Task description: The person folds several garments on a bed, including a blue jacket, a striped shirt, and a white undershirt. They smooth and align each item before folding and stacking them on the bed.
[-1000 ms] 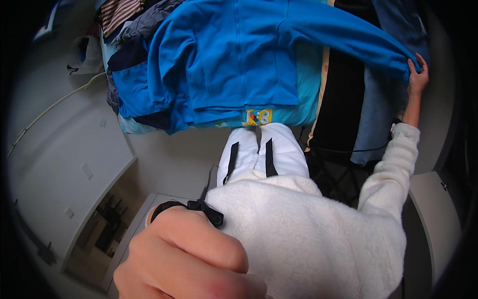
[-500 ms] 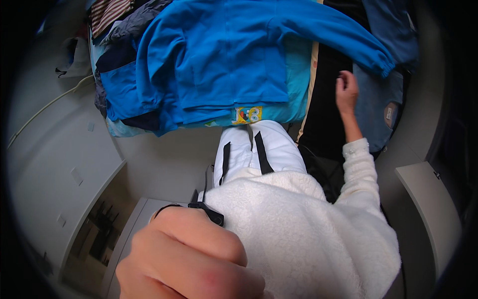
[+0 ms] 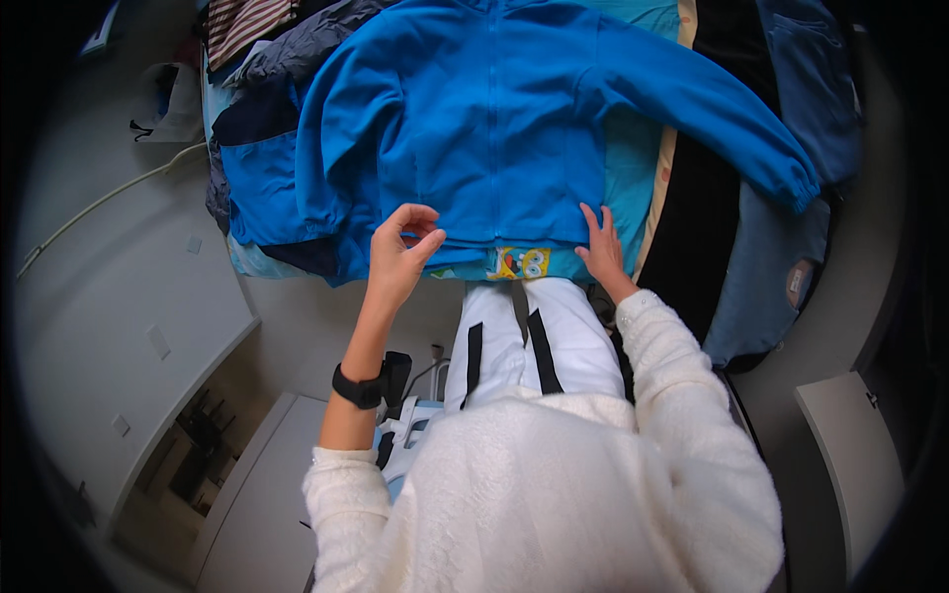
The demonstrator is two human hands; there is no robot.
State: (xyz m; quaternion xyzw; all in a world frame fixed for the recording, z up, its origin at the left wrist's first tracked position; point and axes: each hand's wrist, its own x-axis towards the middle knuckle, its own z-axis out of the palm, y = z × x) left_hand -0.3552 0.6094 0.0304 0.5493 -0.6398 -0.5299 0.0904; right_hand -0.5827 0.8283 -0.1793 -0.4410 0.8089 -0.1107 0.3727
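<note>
A bright blue zip-front jacket [image 3: 494,128] lies spread on the bed, its hem toward me and one sleeve stretched out to the right. My left hand [image 3: 400,257] hovers at the left part of the hem, fingers curved and thumb apart from them, with nothing visible between. At the right corner of the hem is my right hand [image 3: 605,247], its fingers spread and the fingertips at the fabric. Below the hem a strip of turquoise cover with a yellow cartoon print [image 3: 524,263] shows.
More clothes pile up at the left: a blue and navy garment [image 3: 259,178], a grey one [image 3: 314,47] and a striped one [image 3: 242,30]. Black cloth [image 3: 697,188] and grey-blue clothing [image 3: 766,277] lie at the right. A pale cable [image 3: 109,203] runs along the left wall.
My left hand has gone from close before the camera out to the jacket's hem. My right hand has moved left from the black cloth to the hem's right corner.
</note>
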